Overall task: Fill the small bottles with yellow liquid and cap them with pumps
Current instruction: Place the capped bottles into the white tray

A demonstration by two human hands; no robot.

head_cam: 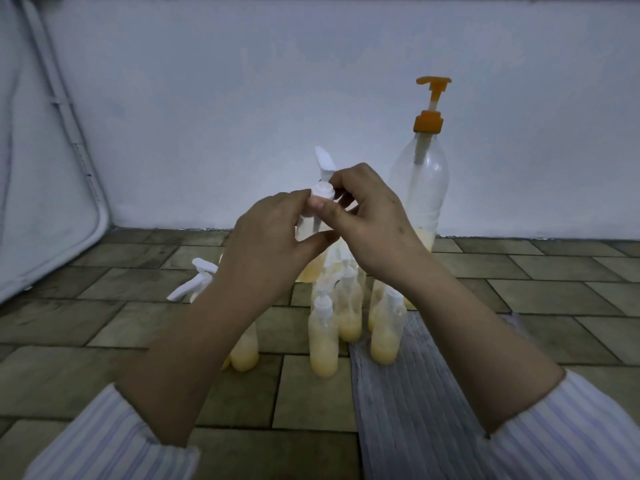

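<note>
I hold a small clear bottle point(306, 226) up in front of me, my left hand point(273, 244) wrapped around its body. The fingers of my right hand point(363, 216) pinch the white pump cap point(322, 192) on its neck, with the pump's white nozzle point(324, 161) sticking up above my fingers. On the tiled floor below stand several small bottles of yellow liquid with white pumps, such as one at the centre point(323, 341), one at the right point(387, 334) and one behind my left forearm point(245, 351). A tall clear bottle point(420, 188) with an orange pump point(429, 109) stands by the wall.
A white wall closes the back. A white folded frame point(69, 188) leans at the left. A grey ribbed cloth point(408, 393) lies on the floor at the lower right, under some bottles. A rounder container of yellow liquid point(311, 271) sits behind the small bottles.
</note>
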